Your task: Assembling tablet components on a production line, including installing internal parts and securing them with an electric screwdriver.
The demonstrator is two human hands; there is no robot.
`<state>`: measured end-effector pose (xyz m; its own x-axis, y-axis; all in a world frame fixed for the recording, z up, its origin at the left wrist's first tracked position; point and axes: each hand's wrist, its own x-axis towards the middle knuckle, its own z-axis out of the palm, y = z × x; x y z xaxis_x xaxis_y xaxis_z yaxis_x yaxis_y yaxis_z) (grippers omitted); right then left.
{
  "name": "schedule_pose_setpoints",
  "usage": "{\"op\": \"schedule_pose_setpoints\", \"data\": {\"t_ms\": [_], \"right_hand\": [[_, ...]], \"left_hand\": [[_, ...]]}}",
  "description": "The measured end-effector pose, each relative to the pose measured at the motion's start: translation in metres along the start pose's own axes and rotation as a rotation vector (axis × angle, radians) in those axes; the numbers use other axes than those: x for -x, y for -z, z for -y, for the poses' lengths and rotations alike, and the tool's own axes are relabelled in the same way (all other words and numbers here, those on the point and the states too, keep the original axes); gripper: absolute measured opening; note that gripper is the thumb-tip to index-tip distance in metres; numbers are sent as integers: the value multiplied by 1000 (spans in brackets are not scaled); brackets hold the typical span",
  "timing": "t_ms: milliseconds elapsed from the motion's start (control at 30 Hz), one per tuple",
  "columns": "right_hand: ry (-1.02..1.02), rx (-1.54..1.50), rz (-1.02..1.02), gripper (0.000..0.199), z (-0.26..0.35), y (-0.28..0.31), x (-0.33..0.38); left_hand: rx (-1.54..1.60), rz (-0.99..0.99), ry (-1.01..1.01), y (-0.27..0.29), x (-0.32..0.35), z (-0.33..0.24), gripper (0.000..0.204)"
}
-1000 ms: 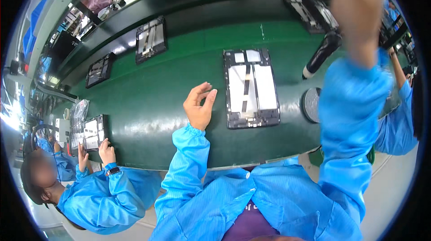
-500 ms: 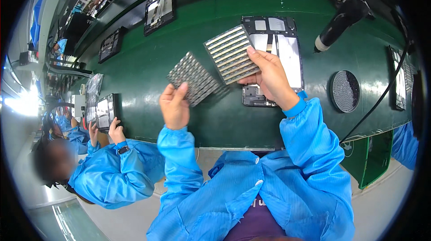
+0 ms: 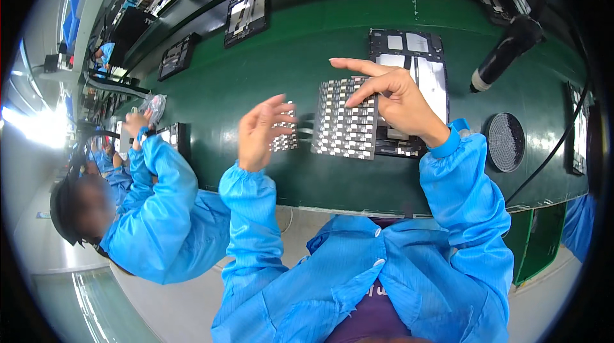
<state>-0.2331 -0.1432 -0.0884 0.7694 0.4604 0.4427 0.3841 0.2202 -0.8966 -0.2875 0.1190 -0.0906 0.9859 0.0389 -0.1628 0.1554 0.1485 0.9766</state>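
My right hand (image 3: 403, 103) has hold of a thin dark panel (image 3: 342, 135) covered with rows of small white pieces. One digit presses on the panel's face, the index finger sticks out past its upper edge, and the other fingers are partly hidden. To the left, my left hand (image 3: 258, 132) has its fingers stretched and apart, slightly blurred. They overlap a second, similar panel (image 3: 286, 141), largely covered; whether it rests on the table I cannot tell. Beyond the right hand lies an opened tablet-like device (image 3: 430, 77), partly hidden by the hand and panel.
The green table (image 3: 307, 183) holds a round dish of small grains (image 3: 505, 141) and a black cylindrical tool (image 3: 505, 55) at right. A black cable (image 3: 543, 164) crosses the right side. Opened devices (image 3: 246, 14) stand farther back. A co-worker in blue (image 3: 160, 215) sits at left.
The right hand's panel now shows white pieces instead of cream stripes. My left fingers have spread from their pinch on the other panel. The co-worker's hands have risen; the view has shifted.
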Motion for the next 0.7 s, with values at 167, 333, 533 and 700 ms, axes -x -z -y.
{"op": "schedule_pose_setpoints", "data": {"t_ms": [167,333,533,700], "right_hand": [[50,-67,40,49,-11,-10,-7],[-318,-83,-177,24,-9,-1,-4],[-394,-63,-92,31,-6,-6,1],[-335,74,10,21,-24,-6,-2]], "left_hand": [[217,343,-20,-30,6,21,40],[265,173,-82,-36,7,23,31],[71,132,-97,-30,2,13,32],[-119,278,-20,-22,-4,4,34]]}}
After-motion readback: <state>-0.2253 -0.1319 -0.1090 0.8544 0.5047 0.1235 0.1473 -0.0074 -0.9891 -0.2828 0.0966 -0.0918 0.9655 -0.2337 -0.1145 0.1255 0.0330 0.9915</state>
